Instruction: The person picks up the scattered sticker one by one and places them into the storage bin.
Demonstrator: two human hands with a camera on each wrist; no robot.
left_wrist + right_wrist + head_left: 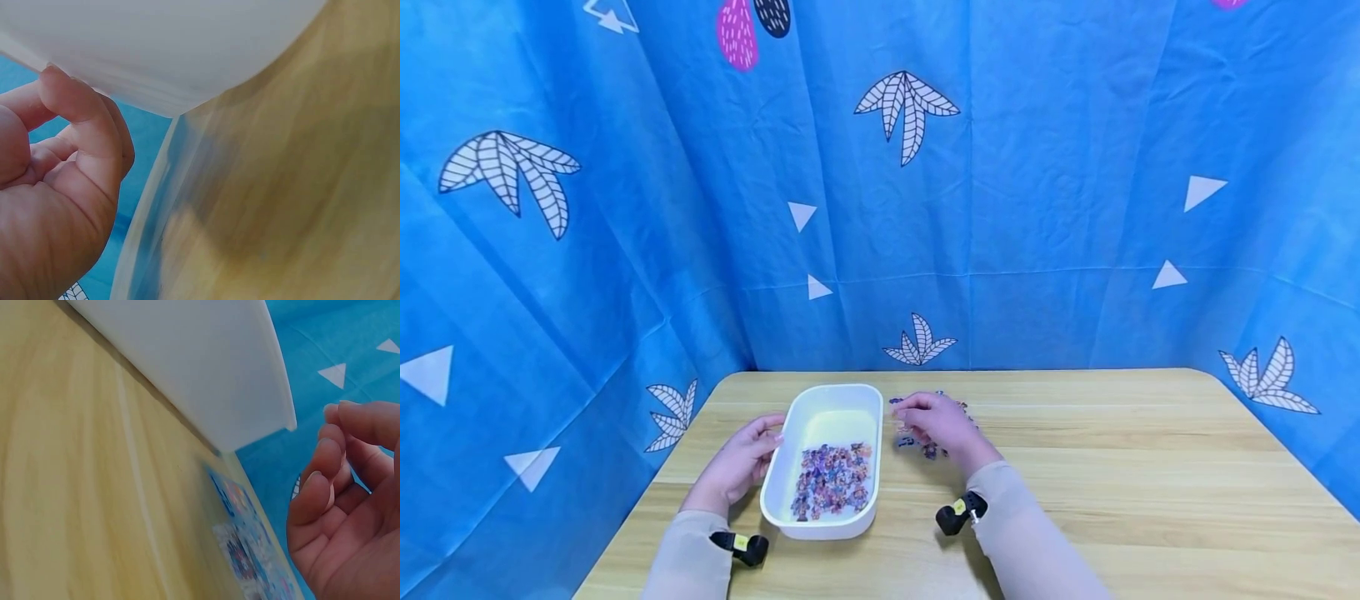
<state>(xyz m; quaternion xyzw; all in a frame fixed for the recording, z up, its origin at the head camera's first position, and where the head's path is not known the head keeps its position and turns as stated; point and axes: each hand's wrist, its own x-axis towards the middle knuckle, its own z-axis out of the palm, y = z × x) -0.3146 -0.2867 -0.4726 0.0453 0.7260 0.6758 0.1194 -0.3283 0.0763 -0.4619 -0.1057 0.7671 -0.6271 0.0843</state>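
Observation:
A white plastic tub (pixel 827 529) stands on the table, left of centre. Small, flat, multicoloured pieces (pixel 831 479) are heaped in its near half. My left hand (pixel 747 457) grips the tub's left rim, its curled fingers against the outer wall in the left wrist view. To the right of the tub, my right hand (pixel 936 421) is over more of the same colourful pieces (pixel 931 451) and partly hides them. Its thumb and forefinger tips meet near the tub's right rim. In the right wrist view the right fingers (pixel 328 456) are curled, with nothing visible between them.
The light wood table (pixel 1150 483) has rounded far corners. Behind it and along both sides hangs a blue curtain (pixel 1037 167) with white leaves and triangles. Each wrist wears a black camera, one on the left sleeve (pixel 685 558) and one on the right sleeve (pixel 1037 542).

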